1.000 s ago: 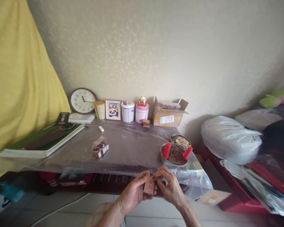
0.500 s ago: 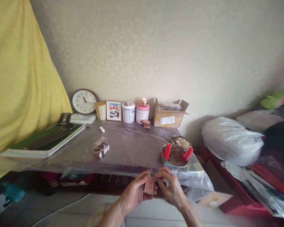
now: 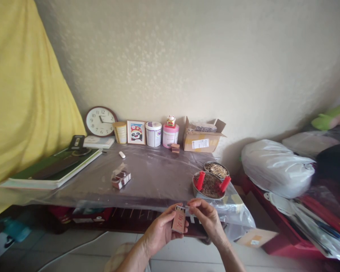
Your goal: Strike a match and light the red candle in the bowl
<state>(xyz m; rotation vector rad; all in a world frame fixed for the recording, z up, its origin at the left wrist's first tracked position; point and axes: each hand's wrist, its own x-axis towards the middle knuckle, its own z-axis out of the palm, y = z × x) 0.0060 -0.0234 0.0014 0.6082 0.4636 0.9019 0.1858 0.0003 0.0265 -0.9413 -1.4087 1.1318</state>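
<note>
My left hand (image 3: 166, 224) is wrapped round a small matchbox (image 3: 178, 221) with red lettering. The box is tilted upright, and its tray is slid partly out at the top, showing match ends. Just right of the box's open end, my right hand (image 3: 202, 213) pinches a thin match (image 3: 186, 206) between thumb and forefinger; little of it shows. Beyond the hands, on the table, stands a round tin (image 3: 208, 187) of dark grainy filling with two red candles (image 3: 200, 180) in it. A second tin full of loose matches (image 3: 215, 170) sits behind it.
A plastic sheet covers the table (image 3: 153, 173). On it lie a wrapped pack of matchboxes (image 3: 121, 179), a small white object (image 3: 122, 154) and a large green book (image 3: 56, 166). Along the wall are a clock (image 3: 101, 121), tubs and a cardboard box (image 3: 202, 139). Bags (image 3: 276, 168) fill the right side.
My right hand has shifted slightly right, away from the matchbox's open end, with the fingers pinched. My left hand keeps its hold on the box in nearly the same place.
</note>
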